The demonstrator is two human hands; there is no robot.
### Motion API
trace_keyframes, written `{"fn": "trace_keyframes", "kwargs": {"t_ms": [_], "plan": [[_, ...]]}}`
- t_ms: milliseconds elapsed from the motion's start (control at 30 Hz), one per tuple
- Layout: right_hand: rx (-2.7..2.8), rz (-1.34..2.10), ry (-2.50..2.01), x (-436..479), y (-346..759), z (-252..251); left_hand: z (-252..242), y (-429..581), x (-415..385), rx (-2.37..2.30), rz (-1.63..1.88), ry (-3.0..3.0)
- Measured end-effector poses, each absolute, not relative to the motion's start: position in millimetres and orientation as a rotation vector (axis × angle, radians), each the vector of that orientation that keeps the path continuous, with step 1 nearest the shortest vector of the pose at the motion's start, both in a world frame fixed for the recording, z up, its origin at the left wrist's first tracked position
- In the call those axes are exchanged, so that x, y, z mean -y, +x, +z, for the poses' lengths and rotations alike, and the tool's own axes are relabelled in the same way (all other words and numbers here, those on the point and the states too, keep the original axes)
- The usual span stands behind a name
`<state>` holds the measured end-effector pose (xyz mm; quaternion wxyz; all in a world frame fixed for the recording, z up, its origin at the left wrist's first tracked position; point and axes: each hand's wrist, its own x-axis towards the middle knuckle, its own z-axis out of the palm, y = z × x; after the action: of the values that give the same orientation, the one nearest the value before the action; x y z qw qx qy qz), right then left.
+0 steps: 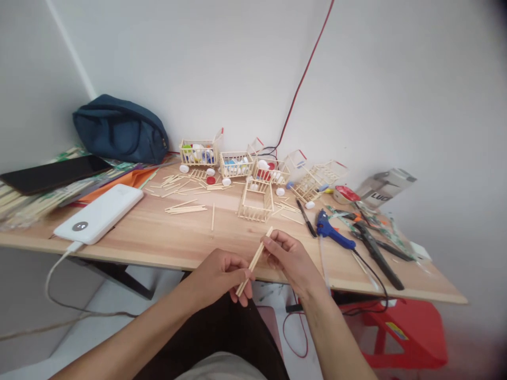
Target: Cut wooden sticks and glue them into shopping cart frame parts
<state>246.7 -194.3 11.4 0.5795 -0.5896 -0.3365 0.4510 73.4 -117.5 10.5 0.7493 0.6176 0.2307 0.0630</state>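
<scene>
Thin pale wooden sticks [255, 259], seemingly two side by side, slant between my hands just over the table's front edge. My left hand [229, 274] pinches their lower end between thumb and fingers. Around the upper end, the thumb and fingertips of my right hand [285, 256] are closed. Beyond them stands an open stick frame [255, 203], shaped like a small basket. Loose sticks [185, 208] and one single stick [213, 217] lie on the wood to the left of it.
Several miniature stick carts [199, 153] with white wheels line the wall. At right lie a blue glue gun [335, 230], a black pen [306, 217] and a black-handled tool [378, 256]. A white power bank [99, 214], a dark phone [55, 173] and a blue bag [121, 129] occupy the left.
</scene>
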Motion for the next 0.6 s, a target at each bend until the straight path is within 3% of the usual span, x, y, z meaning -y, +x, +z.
{"fn": "trace_keyframes", "kwargs": {"t_ms": [400,533,600], "plan": [[1.073,0.822,-1.611,206.5,287.5,36.9,10.5,89.5,112.0,-0.448,0.111,1.471],[0.925,0.392,-1.743,216.8,345.6,70.8,-1.4,90.8,108.5,-0.481,0.189,1.443],[0.838,-0.015,-1.878,221.4,386.2,90.8,-5.1,89.5,105.5,-0.505,0.192,1.422]]}}
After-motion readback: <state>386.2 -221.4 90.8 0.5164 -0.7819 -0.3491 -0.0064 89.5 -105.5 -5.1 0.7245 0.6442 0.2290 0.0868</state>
